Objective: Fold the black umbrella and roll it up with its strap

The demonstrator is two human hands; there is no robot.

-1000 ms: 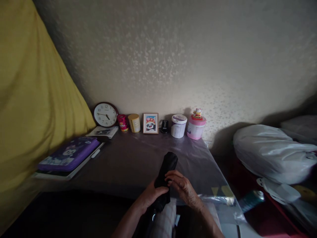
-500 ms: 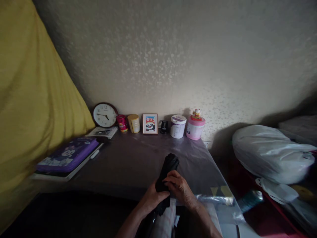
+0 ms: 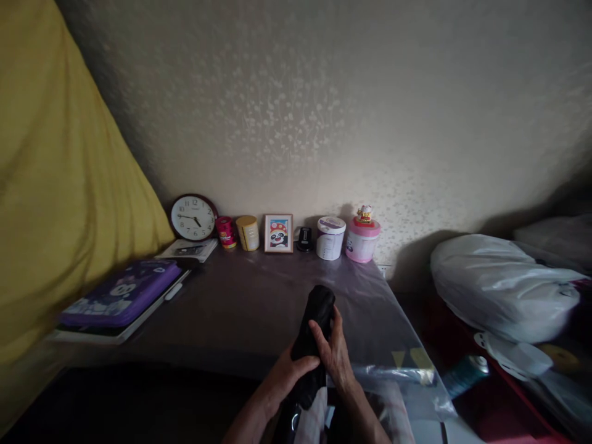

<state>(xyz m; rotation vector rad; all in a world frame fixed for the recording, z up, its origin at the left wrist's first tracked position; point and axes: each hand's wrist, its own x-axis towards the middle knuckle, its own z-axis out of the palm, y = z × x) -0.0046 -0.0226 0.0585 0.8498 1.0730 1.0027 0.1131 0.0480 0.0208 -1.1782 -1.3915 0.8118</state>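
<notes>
A folded black umbrella [image 3: 319, 308] is held at a slant over the table's front edge, its rounded end pointing away from me. My left hand [image 3: 295, 369] grips its lower half, thumb laid across the near side. Higher up, my right hand [image 3: 333, 348] is wrapped round the right side of the dark cloth, with the thumb on top and the fingers partly hidden behind it. Below my hands, a shiny dark part shows at the umbrella's near end, partly in shadow.
The table [image 3: 240, 296] has a plastic cover. Along the wall stand a clock [image 3: 193, 217], tins, a framed panda picture [image 3: 279, 234] and tubs. A purple case [image 3: 120, 293] lies left by a yellow curtain [image 3: 69, 185]. Right are a white bag [image 3: 499, 287] and spray can [image 3: 468, 375].
My right hand has gone from a bent-finger pinch at the umbrella's middle to a wrap round its upper right side. My left hand keeps its grip. The view has shifted slightly.
</notes>
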